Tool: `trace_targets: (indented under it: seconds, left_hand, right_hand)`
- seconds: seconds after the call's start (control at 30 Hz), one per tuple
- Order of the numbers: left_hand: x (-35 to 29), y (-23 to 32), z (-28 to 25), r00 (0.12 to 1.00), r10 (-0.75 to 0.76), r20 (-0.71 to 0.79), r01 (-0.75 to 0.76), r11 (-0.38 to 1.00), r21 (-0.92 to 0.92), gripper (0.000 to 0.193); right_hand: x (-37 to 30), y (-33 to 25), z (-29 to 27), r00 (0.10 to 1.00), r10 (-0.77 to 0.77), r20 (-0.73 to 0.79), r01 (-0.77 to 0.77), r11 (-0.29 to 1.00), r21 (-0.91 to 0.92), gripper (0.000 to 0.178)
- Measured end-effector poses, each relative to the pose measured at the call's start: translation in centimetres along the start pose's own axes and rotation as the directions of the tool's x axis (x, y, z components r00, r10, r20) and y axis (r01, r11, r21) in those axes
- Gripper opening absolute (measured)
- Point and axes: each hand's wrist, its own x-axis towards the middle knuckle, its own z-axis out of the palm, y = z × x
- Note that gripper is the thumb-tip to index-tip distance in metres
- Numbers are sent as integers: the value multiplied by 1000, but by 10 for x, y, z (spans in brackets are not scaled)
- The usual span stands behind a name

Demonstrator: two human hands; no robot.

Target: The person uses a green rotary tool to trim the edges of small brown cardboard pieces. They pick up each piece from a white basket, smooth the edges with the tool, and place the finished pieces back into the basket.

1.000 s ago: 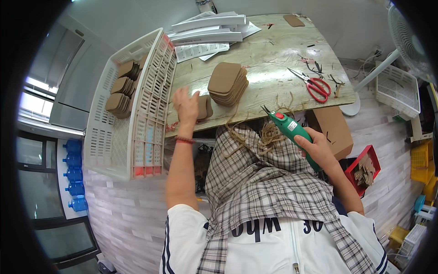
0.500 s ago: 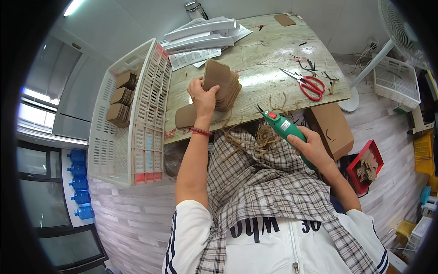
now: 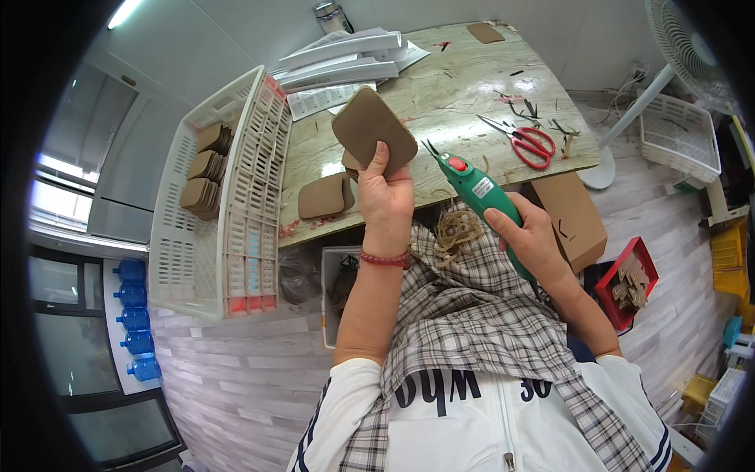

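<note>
My left hand (image 3: 385, 187) is closed on a flat brown rounded pad (image 3: 371, 130), with the thumb across its face, lifted above the table. Partly hidden behind that hand is a stack of similar pads (image 3: 351, 163). Just left of my wrist, near the table's front edge, lie more brown pads (image 3: 322, 198). My right hand (image 3: 528, 236) grips green electric scissors (image 3: 481, 193) with a red button. Their dark pointed tips face the held pad and stay apart from it. Below the tips, a tangle of tan trimmings (image 3: 460, 232) rests on my checked apron.
Red-handled scissors (image 3: 531, 145) and dark scraps lie right on the table (image 3: 456, 86). A white crate (image 3: 255, 181) with pad stacks stands left, papers (image 3: 342, 59) at the back. A fan (image 3: 684, 39), cardboard box (image 3: 570, 220) and red tray (image 3: 629, 283) are at the right.
My left hand has lifted a pad off the stack, moving it right and turning palm up. The electric scissors have moved slightly left and up, toward the pad.
</note>
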Motion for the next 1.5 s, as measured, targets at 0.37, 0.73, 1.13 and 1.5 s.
trace_targets:
  seconds: [0.37, 0.73, 1.13, 1.5]
  left_hand:
    - [-4, -22, -5, 995, -102, -16, 99, 986, -134, 41]
    - [-31, -41, -14, 983, -166, 73, 165, 986, 15, 41]
    - [-43, -39, -47, 968, -227, 103, 202, 956, 211, 39]
    - [-22, 41, -67, 924, -329, 196, 114, 725, 680, 39]
  right_hand:
    - [-3, -8, 1, 1000, -26, -13, 26, 1000, 1, 35]
    - [2, -16, -2, 997, -55, -62, 54, 998, -18, 33]
    - [4, -20, -16, 999, -20, -32, 19, 999, -41, 34]
    - [-12, -7, -41, 987, 46, 154, -10, 974, -225, 37]
